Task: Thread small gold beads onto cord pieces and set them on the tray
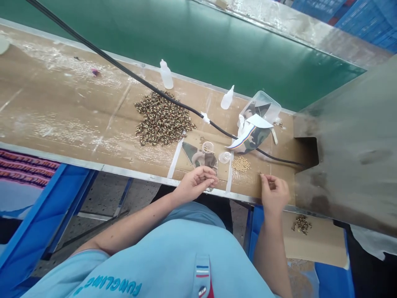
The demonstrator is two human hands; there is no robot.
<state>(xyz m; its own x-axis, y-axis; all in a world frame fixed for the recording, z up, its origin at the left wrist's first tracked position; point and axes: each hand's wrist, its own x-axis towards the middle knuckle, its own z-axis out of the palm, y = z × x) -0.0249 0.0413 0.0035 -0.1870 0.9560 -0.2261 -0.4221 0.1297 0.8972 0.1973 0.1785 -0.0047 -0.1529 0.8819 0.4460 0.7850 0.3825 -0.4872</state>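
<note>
My left hand (pixel 201 181) is over the near edge of a camouflage cloth piece (pixel 198 158), its fingers curled and drawn together; whatever they may hold is too small to make out. My right hand (pixel 274 191) is at the bench's front edge, right of a small pile of tan beads (pixel 241 164). Its thumb and index finger pinch a tiny thing I cannot identify. A small clear cup (pixel 207 147) rests on the cloth, with a round clear dish (pixel 224 157) beside it. Behind them to the left spreads a large heap of dark and gold small pieces (pixel 164 118).
Two white squeeze bottles (pixel 166 75) (pixel 228 98) stand at the back. A clear tub (pixel 263 101) holds camouflage cloth. A black cable (pixel 124 68) crosses the bench. At the lower right, cardboard (pixel 316 244) bears small pieces. A metal wall (pixel 350 145) borders the right.
</note>
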